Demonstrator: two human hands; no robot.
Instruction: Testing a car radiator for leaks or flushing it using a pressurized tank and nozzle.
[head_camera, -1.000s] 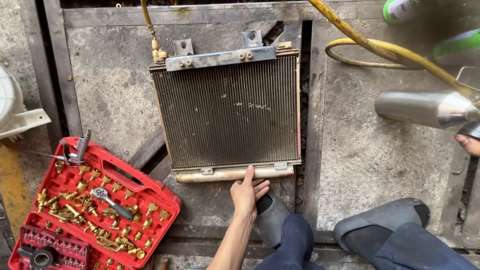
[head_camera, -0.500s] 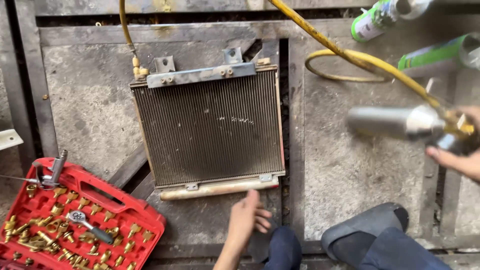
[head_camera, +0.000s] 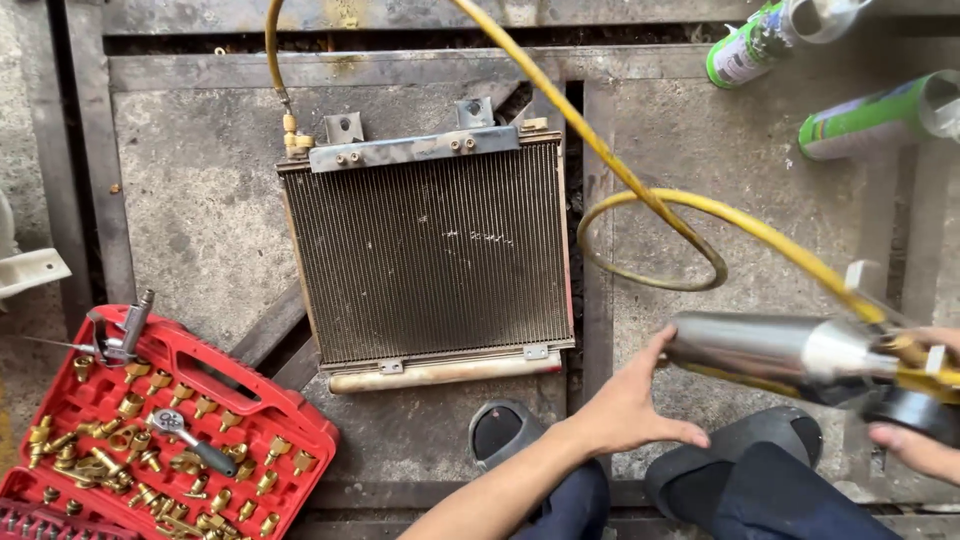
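**On the concrete floor: radiator core, fittings case and a spray tool**

At the bottom left corner of the floor sits an open red case full of brass fittings, with a ratchet lying across them and a small metal tool on its upper edge. Just right of that, flat on the slab, is the finned radiator core, a yellow hose screwed into its top left corner. Below its right edge the left hand is spread wide, thumb up against the nose of a shiny metal canister tool, fingers not wrapped around anything. Another yellow hose loops over the floor and runs to the tool's back end. Far right, the right hand grips the tool's dark rear part, fingers curled around it. Two green spray cans lie near the top right corner.
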